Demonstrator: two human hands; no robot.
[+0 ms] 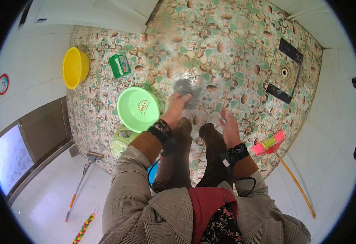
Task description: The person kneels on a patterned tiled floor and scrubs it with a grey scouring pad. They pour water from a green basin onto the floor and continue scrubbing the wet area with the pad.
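In front of my feet, my left hand (178, 106) grips a grey scrubber (184, 87), blurred by motion, against the patterned tile floor (226, 57). Whether it is a wire scourer or a rag I cannot tell. The tiles around it look wet and shiny. My right hand (229, 126) hangs beside my right knee, fingers stretched out and holding nothing. Just left of my left wrist stands a light green basin (138, 109) with a red print on its bottom.
A green box (119, 66) and a yellow basin (76, 68) stand farther left. Beside the light green basin is a pale green stool-like thing (121, 142), partly hidden. A pink-and-yellow broom (269, 142) lies at right, below a floor drain (284, 72). A mop (89, 159) leans lower left.
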